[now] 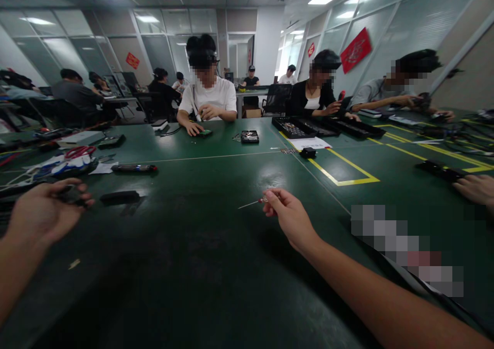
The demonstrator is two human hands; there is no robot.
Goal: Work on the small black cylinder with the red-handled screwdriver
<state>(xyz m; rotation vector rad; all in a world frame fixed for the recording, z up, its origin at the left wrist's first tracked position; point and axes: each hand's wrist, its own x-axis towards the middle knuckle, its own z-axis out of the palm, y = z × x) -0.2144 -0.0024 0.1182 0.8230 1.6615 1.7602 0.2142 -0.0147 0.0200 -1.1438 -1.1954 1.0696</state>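
My right hand (283, 210) is closed in a pinch round the handle of a small screwdriver (250, 205). Its thin metal shaft points left above the green table, and a bit of red shows at my fingers. On the left, my left hand (46, 210) is turned palm up with its fingers curled round a small dark object (71, 194), too dim to name. Close to that hand, a black bar-shaped piece (119, 197) lies on the table. Behind it rests a dark pen-shaped tool (135, 168) with a red end.
Gloves and red cables (79, 153) are heaped at the left. Black parts trays (295, 128) stand across the green table (216, 266). Yellow tape (358, 180) marks areas at the right. A co-worker's hand (476, 187) reaches in at the right edge; other people sit opposite.
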